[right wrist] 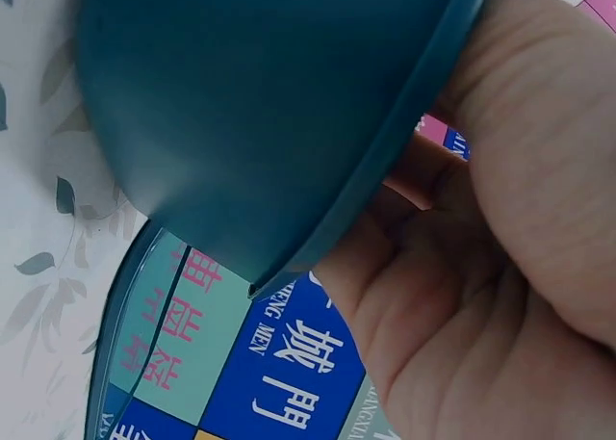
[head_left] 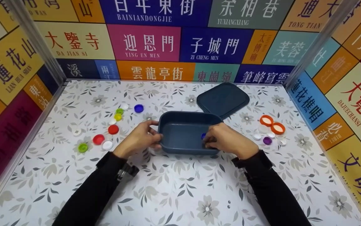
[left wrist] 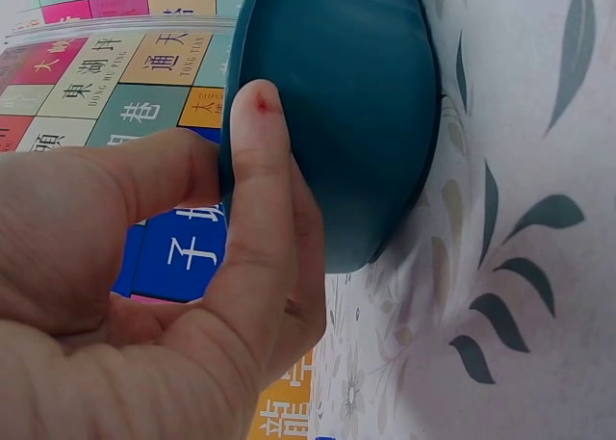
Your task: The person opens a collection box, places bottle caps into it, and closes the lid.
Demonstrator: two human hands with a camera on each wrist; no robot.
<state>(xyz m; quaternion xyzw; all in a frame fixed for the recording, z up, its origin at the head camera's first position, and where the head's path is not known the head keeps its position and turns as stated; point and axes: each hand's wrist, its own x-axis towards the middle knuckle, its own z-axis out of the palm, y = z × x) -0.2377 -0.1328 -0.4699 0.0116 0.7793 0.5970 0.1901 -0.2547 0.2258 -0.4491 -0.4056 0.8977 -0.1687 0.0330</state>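
At centre-left of the frame, the left wall of the blue-grey box (head_left: 180,135) is pinched by the left hand (head_left: 139,138); the box, placed mid-frame, can be judged light and fairly stiff, best held at its rim. Right of centre, inside it, a blue cap (head_left: 203,136), mostly hidden, seems to be pinched by the right hand (head_left: 230,139); probably hard and slick, it is best taken edgewise.

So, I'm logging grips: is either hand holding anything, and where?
Left hand: rectangular container, by its left rim. Right hand: apparently a blue bottle cap; gripped part hidden.
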